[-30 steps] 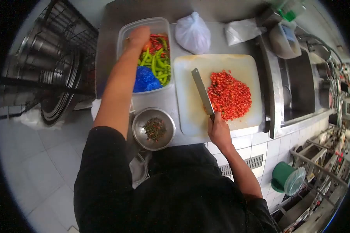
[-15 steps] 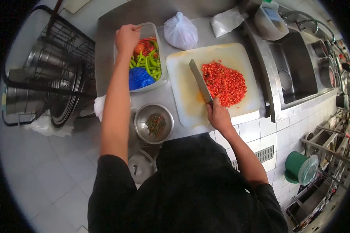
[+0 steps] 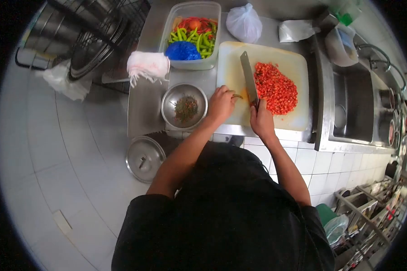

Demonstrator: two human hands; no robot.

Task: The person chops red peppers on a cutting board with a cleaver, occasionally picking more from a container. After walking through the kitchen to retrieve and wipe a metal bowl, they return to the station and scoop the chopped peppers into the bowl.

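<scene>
My right hand (image 3: 262, 121) is wrapped around the handle of a kitchen knife (image 3: 248, 77), a long broad blade lying along the left side of a heap of chopped red chili (image 3: 276, 90). The heap rests on a white cutting board (image 3: 230, 56). At the board's lower left edge, the fingers of my left hand (image 3: 222, 105) are closed on a chili pepper (image 3: 238, 96); only a thin, curved greenish end shows. Left of that hand stands a metal bowl (image 3: 165, 106) with stems and scraps (image 3: 185, 108) in it.
A plastic tub (image 3: 194, 64) holds green and red chilies and a blue bag (image 3: 182, 50). A white towel (image 3: 148, 66) lies beside it. Behind the board are a tied bag (image 3: 244, 23) and a clear bag (image 3: 297, 31). The sink (image 3: 352, 97) is at right.
My left hand has come from the tub back to the board's lower left edge, with the chili pepper in its fingers. My right hand still grips the knife. The view has shifted.
</scene>
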